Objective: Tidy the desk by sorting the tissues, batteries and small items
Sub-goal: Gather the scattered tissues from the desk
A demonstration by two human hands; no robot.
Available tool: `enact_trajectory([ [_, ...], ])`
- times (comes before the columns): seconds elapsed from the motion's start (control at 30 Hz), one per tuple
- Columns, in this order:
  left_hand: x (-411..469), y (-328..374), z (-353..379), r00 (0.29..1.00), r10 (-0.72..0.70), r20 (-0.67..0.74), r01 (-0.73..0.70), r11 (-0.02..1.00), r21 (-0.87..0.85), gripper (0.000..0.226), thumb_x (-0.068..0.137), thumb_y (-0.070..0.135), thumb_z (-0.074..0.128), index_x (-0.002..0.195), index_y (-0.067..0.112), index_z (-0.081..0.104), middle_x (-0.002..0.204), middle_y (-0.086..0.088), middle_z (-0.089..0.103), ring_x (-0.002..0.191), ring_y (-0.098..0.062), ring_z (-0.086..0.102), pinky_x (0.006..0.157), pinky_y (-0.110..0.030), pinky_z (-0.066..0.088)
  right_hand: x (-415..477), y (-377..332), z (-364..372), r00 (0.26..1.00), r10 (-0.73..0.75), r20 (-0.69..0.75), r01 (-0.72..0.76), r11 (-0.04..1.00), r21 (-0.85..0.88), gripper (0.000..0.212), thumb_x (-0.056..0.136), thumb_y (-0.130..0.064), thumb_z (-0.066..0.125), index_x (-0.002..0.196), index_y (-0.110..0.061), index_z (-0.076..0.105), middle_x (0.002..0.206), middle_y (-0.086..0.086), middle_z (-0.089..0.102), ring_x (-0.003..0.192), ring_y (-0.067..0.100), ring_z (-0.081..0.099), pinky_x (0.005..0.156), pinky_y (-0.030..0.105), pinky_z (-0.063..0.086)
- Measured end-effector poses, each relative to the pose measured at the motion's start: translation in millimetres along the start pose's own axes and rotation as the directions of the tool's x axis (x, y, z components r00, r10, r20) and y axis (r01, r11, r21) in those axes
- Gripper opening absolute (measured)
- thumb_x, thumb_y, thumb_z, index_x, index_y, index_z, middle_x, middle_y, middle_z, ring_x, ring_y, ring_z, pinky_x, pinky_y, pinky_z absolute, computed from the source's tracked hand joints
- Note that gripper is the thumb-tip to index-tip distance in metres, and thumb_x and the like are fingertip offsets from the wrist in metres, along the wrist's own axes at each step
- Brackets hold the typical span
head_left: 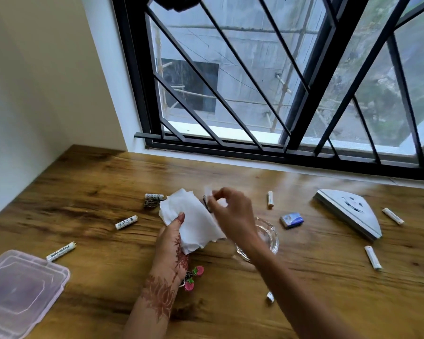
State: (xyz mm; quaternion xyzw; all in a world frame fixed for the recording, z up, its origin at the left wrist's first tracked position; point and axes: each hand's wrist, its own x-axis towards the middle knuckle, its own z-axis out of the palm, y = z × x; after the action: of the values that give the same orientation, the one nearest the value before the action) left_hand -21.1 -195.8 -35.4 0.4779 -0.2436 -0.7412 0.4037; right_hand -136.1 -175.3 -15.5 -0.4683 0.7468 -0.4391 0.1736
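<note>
Tissues (194,218) sit in the left hand (170,248), fingers clamped on them, just left of the glass bowl (267,237). Right hand (233,211) fingers pinch a small scrap. Batteries (126,222) could get knocked and roll off the counter (88,187).

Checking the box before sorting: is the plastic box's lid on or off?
On. The plastic box lies flat with its lid seated; contents cannot be told.

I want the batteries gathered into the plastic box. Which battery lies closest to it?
The battery with black lettering, just beyond the pink-tinted plastic box at the desk's left front. The other batteries lie farther away.
</note>
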Motion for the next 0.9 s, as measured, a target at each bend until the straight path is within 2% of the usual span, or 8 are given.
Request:
enact_trajectory([
  [0.07, -4.9, -0.9, -1.5, 0.996, -0.026, 0.087, 0.027, 1.000, -0.008, 0.022, 0.089, 0.029, 0.053, 0.096, 0.010, 0.062, 0.076, -0.008, 0.071, 0.064, -0.020, 0.067, 0.046, -0.023, 0.053, -21.8, -16.9, 7.7, 1.000, -0.010, 0.010, 0.010, 1.000, 0.019, 0.017, 0.086, -0.027, 0.060, 0.093, -0.013, 0.067, 0.104, 0.003, 0.067, 0.084, 0.012, 0.061, 0.063, 0.022, 0.054],
  [0.2, -19.7, 0.2, -3.8, 0.942, -0.069, 0.327, 0.106, 0.990, -0.094, 0.047, 0.083, 0.046, 0.052, 0.111, 0.011, 0.066, 0.107, -0.011, 0.070, 0.101, -0.022, 0.066, 0.088, -0.036, 0.049, -50.1, -29.1, 20.7, 0.998, -0.037, 0.050, 0.040, 0.998, -0.050, 0.021, 0.088, -0.027, 0.054, 0.089, -0.009, 0.065, 0.114, 0.006, 0.063, 0.119, 0.018, 0.050, 0.086, 0.037, 0.049],
  [0.3, -23.8, -5.2, -5.3, 0.952, -0.024, 0.306, 0.064, 0.991, -0.119, 0.046, 0.076, 0.042, 0.060, 0.110, 0.012, 0.066, 0.104, -0.008, 0.071, 0.093, -0.018, 0.069, 0.081, -0.033, 0.054, -62.5, -27.8, 20.2, 0.986, -0.119, 0.114, 0.123, 0.992, -0.022, 0.017, 0.090, -0.017, 0.046, 0.090, -0.006, 0.060, 0.105, 0.006, 0.062, 0.116, 0.016, 0.045, 0.100, 0.037, 0.039],
  [0.37, -21.2, -8.7, -7.4, 0.969, -0.013, 0.248, 0.049, 0.989, -0.138, 0.046, 0.078, 0.033, 0.061, 0.118, 0.010, 0.062, 0.110, -0.011, 0.069, 0.089, -0.019, 0.070, 0.073, -0.030, 0.058, -65.4, -24.6, 11.8, 0.985, -0.145, 0.097, 0.141, 0.989, 0.039, 0.017, 0.089, -0.010, 0.048, 0.095, -0.005, 0.063, 0.117, 0.007, 0.061, 0.122, 0.014, 0.044, 0.108, 0.024, 0.028],
  [0.43, -19.7, -12.1, -6.9, 0.985, -0.032, 0.172, 0.052, 0.992, -0.111, 0.041, 0.085, 0.025, 0.057, 0.120, 0.004, 0.057, 0.111, -0.017, 0.067, 0.079, -0.021, 0.070, 0.062, -0.028, 0.059, -63.5, -17.8, -3.4, 0.992, -0.118, 0.040, 0.116, 0.992, 0.046, 0.018, 0.089, -0.008, 0.050, 0.102, -0.006, 0.063, 0.131, 0.005, 0.055, 0.129, 0.012, 0.040, 0.101, 0.015, 0.025],
  [0.53, -20.8, -21.6, 1.3, 0.991, -0.029, 0.132, 0.033, 0.999, -0.022, 0.033, 0.088, 0.024, 0.055, 0.113, 0.002, 0.057, 0.098, -0.017, 0.067, 0.071, -0.023, 0.065, 0.051, -0.025, 0.052, -54.4, 4.4, -34.1, 0.996, -0.076, -0.046, 0.076, 0.997, 0.008, 0.019, 0.089, -0.010, 0.054, 0.104, -0.007, 0.064, 0.130, 0.005, 0.056, 0.126, 0.014, 0.045, 0.098, 0.018, 0.032],
  [0.7, -23.6, -39.4, 26.3, 0.985, -0.012, 0.173, 0.010, 1.000, 0.018, 0.028, 0.092, 0.026, 0.048, 0.108, 0.005, 0.057, 0.058, -0.004, 0.060, 0.047, -0.014, 0.052, 0.041, -0.018, 0.040, -28.2, 65.9, -100.4, 0.978, 0.101, -0.185, -0.115, 0.991, -0.062, 0.019, 0.088, -0.015, 0.056, 0.104, -0.006, 0.064, 0.110, 0.009, 0.065, 0.092, 0.012, 0.055, 0.074, 0.017, 0.034],
  [0.9, -35.8, -65.6, 63.3, 0.982, -0.029, 0.185, 0.028, 1.000, 0.008, 0.025, 0.093, 0.024, 0.047, 0.106, 0.006, 0.057, 0.051, 0.000, 0.065, 0.035, -0.008, 0.053, 0.034, -0.013, 0.037, -0.9, 175.2, -186.3, 0.833, 0.353, -0.427, -0.453, 0.877, -0.159, 0.042, 0.086, -0.029, 0.059, 0.113, 0.003, 0.056, 0.117, 0.022, 0.058, 0.111, 0.035, 0.050, 0.092, 0.037, 0.040],
])
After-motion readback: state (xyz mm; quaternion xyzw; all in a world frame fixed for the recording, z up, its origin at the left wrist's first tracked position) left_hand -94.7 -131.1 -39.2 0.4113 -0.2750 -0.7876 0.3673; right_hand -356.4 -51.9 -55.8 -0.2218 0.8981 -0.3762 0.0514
